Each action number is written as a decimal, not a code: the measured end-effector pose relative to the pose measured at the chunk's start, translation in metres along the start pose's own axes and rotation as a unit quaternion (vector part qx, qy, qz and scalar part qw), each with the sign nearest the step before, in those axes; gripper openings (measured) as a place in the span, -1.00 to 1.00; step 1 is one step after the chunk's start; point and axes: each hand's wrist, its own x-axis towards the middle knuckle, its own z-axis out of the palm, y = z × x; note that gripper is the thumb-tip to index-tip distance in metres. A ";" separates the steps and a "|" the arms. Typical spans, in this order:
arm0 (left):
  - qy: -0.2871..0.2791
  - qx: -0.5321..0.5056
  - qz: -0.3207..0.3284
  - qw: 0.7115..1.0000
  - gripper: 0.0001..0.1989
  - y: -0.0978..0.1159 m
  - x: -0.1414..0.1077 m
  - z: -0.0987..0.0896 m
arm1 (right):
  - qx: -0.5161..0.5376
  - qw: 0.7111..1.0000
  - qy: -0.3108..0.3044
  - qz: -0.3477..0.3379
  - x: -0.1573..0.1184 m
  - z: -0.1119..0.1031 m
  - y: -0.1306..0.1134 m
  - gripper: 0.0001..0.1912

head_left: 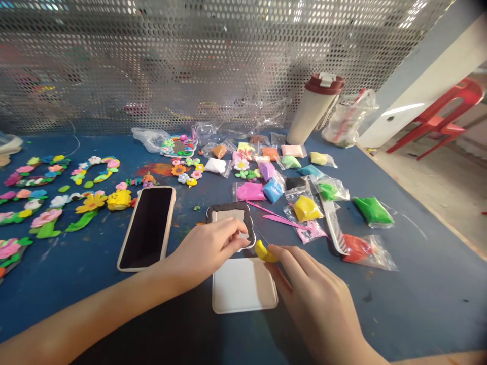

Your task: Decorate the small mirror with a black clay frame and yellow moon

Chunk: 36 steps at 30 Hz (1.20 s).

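Note:
My left hand (pixel 205 248) pinches the lower right part of a beige clay plaque with a wavy dark brown border (pixel 228 214), and its fingers cover part of that piece. My right hand (pixel 312 286) holds a curved lump of yellow clay (pixel 264 252) between thumb and fingers. A thin needle-like pin (pixel 262 236) seems to rise from near the lump, though it is too fine to be sure. Just below both hands lies a white square tile (pixel 243 286), which my right hand's edge nearly touches.
A black phone in a beige case (pixel 147 228) lies left of my hands, beside several clay flowers (pixel 91 203). Bagged coloured clay (pixel 373 212), a white comb (pixel 333 225) and pink tools (pixel 281 216) cover the blue table (pixel 418 289). A cup (pixel 314 109) stands behind.

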 end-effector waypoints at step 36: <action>0.071 -0.351 -0.099 0.929 -0.72 0.004 -0.004 -0.003 | 0.580 0.743 -0.280 0.182 0.093 0.009 0.051 -0.89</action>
